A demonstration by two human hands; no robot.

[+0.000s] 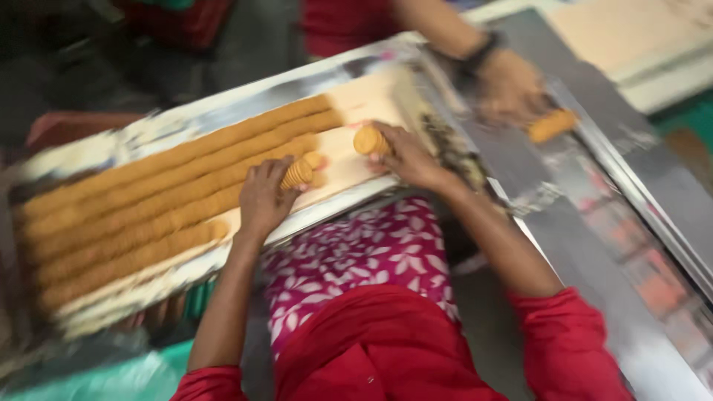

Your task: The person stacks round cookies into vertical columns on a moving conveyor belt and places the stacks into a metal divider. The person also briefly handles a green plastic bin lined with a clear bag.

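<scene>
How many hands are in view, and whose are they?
3. The wearer's left hand and right hand each grip a short biscuit stack over the tray; a co-worker's hand is upper right. Others may be hidden.

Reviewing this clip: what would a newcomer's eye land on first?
The long rows of round tan biscuits filling the metal tray on the left stand out most. At the tray's near edge, the left hand and right hand each grip a short stack of biscuits. Farther right, another person's hand holds a stack over the shiny metal surface.
</scene>
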